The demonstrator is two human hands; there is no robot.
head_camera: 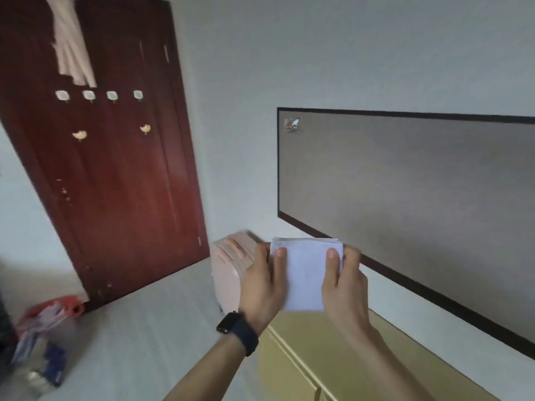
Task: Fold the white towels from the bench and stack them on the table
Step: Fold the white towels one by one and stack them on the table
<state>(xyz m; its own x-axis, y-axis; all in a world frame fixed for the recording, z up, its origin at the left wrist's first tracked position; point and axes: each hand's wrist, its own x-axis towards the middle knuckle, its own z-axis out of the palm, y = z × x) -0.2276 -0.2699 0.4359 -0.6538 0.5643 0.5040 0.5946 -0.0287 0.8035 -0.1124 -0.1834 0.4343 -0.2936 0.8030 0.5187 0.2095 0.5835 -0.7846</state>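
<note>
Head view runs down my forearms, with a black band [237,331] around my left wrist. My left hand [262,280] and right hand [344,285] each pinch one side of the folded white towel [305,273], thumbs on its near face. It is held upright over the yellow cabinet [304,357]; I cannot tell whether they touch. Just behind my left hand is a pink case [228,264]. Farther back are a dark red door [115,169] and a grey wall panel [419,198].
</note>
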